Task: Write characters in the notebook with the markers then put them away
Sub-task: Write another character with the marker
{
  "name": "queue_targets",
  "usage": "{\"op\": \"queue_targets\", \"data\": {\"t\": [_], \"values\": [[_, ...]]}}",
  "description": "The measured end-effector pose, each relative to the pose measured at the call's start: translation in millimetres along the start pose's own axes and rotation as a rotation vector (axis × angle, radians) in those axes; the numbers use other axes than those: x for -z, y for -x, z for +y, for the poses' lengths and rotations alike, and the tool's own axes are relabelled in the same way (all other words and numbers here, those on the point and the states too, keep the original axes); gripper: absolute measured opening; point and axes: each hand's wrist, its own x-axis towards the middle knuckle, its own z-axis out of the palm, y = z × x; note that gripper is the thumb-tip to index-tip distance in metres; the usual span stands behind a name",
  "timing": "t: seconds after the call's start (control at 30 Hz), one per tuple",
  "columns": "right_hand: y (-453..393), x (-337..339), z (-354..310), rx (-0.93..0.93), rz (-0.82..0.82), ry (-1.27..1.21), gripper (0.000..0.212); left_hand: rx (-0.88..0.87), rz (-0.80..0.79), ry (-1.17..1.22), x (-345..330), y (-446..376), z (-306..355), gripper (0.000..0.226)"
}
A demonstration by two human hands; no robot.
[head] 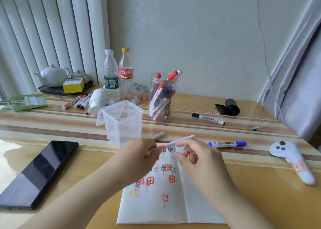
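From the head view, two hands meet over the open notebook [166,204], which lies at the near edge of the surface [260,185]. The right hand [199,159] pinches a thin white pen [180,141] with an orange end; its fingers [182,146] curl round the barrel. The left hand [139,156] is clenched at the pen's orange end, where it seems to hold a cap, though that part is hidden. The pages carry about nine red, orange and faint characters.

Loose markers: one blue [227,144] just right of the hands, one black [208,118] farther back, one pale one [157,135] peeping out behind the left hand, and about four in a row [76,102] at the back left. A round jar [162,98] holds roughly ten more, mostly red-capped. One square clear box [124,122] stands open, lid hinged to its left, just behind the left hand.

Two bottles [118,76] stand at the back, with two teapots [55,76] on a dark tray and a yellow carton [73,85]. A phone [38,175] lies near left, a white controller [291,161] near right, a black roll [230,106] back right, and a green dustpan [26,102] at the left edge.

Bare room lies between notebook and controller, and right of the jar. The surface is glossy, yellow with brown stripes. Behind it are a pale wall, vertical blinds on the left and a grey curtain on the right.
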Motion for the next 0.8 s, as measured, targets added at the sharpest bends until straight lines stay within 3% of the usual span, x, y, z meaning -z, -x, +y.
{"op": "queue_targets", "data": {"t": [0.1, 0.3, 0.47, 0.57, 0.67, 0.8], "values": [[-22, -10, 3, 0.193, -0.14, 0.203, 0.021, -0.028, 0.016, -0.031, 4, -16, 6, 0.032], [-71, -7, -2, 0.278, -0.04, 0.232, 0.011, -0.085, 0.101, 0.043, 19, -54, 11, 0.023], [-131, 25, -12, 0.262, 0.254, 0.115, 0.018, -0.191, 0.318, 0.1, 50, -83, 10, 0.015], [-173, 50, -21, 0.252, 0.424, -0.021, 0.024, -0.176, 0.365, 0.03, 62, -98, 7, 0.013], [-208, 56, -25, 0.216, 0.457, -0.065, 0.019, -0.193, 0.326, -0.027, 59, -109, 6, 0.015], [-238, 38, -13, 0.057, 0.355, -0.065, 0.008, -0.216, 0.336, -0.028, 55, -121, 5, 0.017]]}}
